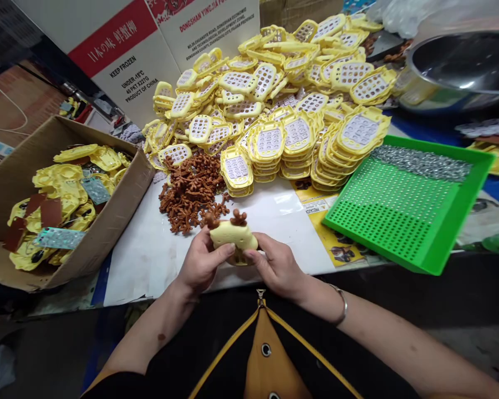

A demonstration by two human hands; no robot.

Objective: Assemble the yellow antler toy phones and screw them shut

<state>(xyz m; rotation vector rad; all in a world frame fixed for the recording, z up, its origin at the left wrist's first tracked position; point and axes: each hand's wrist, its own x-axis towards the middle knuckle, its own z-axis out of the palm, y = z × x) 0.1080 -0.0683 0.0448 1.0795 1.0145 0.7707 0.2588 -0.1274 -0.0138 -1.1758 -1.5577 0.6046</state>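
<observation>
Both my hands grip one yellow plastic toy shell (233, 233) above the table's front edge. Two brown antler-shaped pieces (239, 217) stick up from its far end. My left hand (202, 260) is closed on the shell's left side, thumb on top. On the right side, my right hand (280, 266) pinches it with the thumb near the lower edge. The fingers beneath the shell are hidden. Just beyond my left hand lies a heap of loose brown antler pieces (191, 188). Stacks of yellow shells with pale button pads (270, 138) stand behind it.
A cardboard box (108, 233) with yellow parts and circuit boards stands at left. A green tray (399, 221) holding small metal parts is at right, near a steel bowl (441, 100). A large pile of yellow shells (241, 82) rises at the back against a printed carton (137, 61).
</observation>
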